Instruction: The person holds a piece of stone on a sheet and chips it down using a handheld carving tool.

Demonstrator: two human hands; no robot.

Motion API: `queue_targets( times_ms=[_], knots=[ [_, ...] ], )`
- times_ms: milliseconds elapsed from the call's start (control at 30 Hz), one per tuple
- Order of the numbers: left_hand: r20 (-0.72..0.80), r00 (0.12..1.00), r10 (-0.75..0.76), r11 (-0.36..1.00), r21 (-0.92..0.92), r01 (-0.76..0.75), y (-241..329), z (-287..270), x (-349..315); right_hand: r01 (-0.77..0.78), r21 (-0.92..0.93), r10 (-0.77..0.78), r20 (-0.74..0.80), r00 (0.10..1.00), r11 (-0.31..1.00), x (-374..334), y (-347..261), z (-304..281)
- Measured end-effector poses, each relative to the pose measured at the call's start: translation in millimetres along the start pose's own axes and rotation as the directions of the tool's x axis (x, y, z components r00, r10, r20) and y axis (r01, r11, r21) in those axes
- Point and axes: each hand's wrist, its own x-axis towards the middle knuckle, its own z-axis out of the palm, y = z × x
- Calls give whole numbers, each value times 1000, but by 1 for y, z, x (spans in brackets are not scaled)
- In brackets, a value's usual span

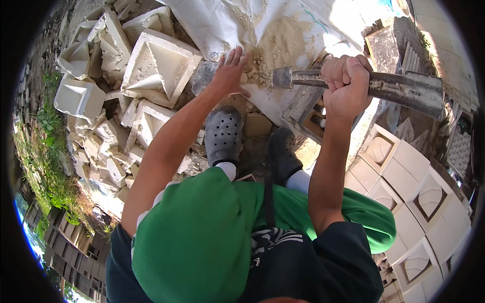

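My right hand is closed around a worn hammer-like tool, held raised and roughly level. Its small blunt grey end points left, above the sandy rubble; its broader end sticks out to the right. My left hand is stretched out with fingers apart and nothing in it. Beside that hand is a grey block, partly covered by my wrist and forearm; I cannot tell whether they touch. The rubble lies on a white sheet in front of my feet.
Broken pale molded blocks are heaped at the left. Under the tool stands a patterned block frame. Pale blocks with leaf reliefs are stacked at the right. My grey clogs stand close to the sheet; green plants grow far left.
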Motion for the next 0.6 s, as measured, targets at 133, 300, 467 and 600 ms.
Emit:
queue_targets(
  times_ms=[133, 300, 467, 600],
  knots=[
    [155, 988, 13, 999, 34, -18, -4, -5, 10, -55, -85, 46, -101, 994, 995, -25, 80, -21],
    [247, 968, 47, 996, 58, -64, -15, -8, 11, -188, -82, 185, -39, 982, 979, -3, 87, -17],
    [252, 963, 95, 995, 17, -102, -22, -16, 19, -86, -205, 55, -148, 987, 975, 10, 18, -3],
    [267, 961, 74, 997, -5, -75, -21, -16, 17, -67, -275, -18, -296, 955, 959, -3, 41, -20]
  ],
)
